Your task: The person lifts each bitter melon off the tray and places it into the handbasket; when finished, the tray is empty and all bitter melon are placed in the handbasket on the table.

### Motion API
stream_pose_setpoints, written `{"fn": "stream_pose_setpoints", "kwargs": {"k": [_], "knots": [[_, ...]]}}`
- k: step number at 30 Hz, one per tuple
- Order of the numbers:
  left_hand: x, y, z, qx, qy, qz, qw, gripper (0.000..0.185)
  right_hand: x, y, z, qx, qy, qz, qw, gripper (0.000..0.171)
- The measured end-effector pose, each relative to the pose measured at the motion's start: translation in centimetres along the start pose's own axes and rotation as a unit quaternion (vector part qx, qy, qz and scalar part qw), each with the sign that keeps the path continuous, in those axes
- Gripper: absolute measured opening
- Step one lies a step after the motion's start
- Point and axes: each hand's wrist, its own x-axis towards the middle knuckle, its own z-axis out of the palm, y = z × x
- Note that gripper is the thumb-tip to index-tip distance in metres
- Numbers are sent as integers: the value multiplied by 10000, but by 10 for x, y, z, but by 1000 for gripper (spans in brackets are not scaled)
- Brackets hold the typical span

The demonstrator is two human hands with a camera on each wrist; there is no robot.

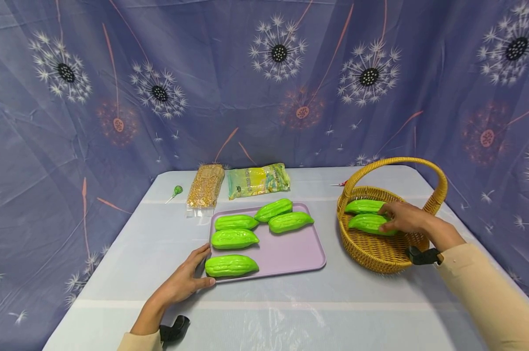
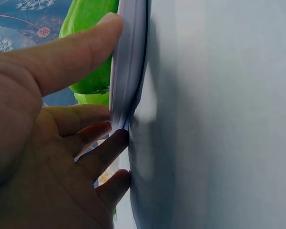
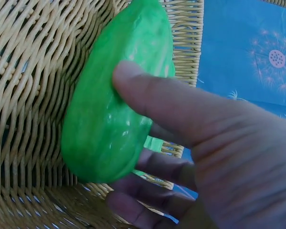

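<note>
Pale blue cloth covers the table (image 1: 290,312), and nearest on it the left hand (image 1: 183,282) rests at the front left corner of the lilac tray (image 1: 290,251), thumb along the front rim and straight fingers against the side edge, as the left wrist view shows; it steadies the tray without curling round anything. Four green gourds lie on the tray, the closest (image 1: 231,265) just beside that thumb, the others (image 1: 234,239) (image 1: 236,222) (image 1: 290,222) ranged behind it, and a fifth (image 1: 273,209) rests partly over the far rim. To the right, the right hand (image 1: 404,218) reaches into the wicker basket (image 1: 378,253) and grips a gourd (image 1: 369,224) lying on the basket floor, thumb over its top and fingers curled beneath it. A second gourd (image 1: 362,206) lies just behind. The glossy, ridged skin suggests a hollow plastic model: probably light, stiff and a little slippery, best held across its thick middle, not by the tapered ends. Farther back lie a packet of corn kernels (image 1: 206,186), a yellow-green packet (image 1: 257,180) and a green lollipop (image 1: 177,190).
</note>
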Motion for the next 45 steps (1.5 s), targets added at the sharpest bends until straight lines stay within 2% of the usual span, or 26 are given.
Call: {"fn": "stream_pose_setpoints", "kwargs": {"k": [6, 11, 21, 36, 45], "knots": [[1, -1, 1, -10, -1, -39, 10000, 86, 3, 1, 0, -601, 295, 167, 9976, 59], [1, -2, 1, -35, -11, -29, 10000, 86, 4, 0, 0, -817, 365, 217, 9958, 58], [1, 0, -1, 34, 3, 18, 10000, 86, 2, -3, -1, -839, 454, 269, 9951, 56], [2, 0, -1, 79, -11, 46, 10000, 87, 0, -5, -4, -801, 408, 343, 9954, 61], [1, -1, -1, 75, 7, 34, 10000, 86, -3, -12, -2, -595, 458, 140, 9971, 58]]}}
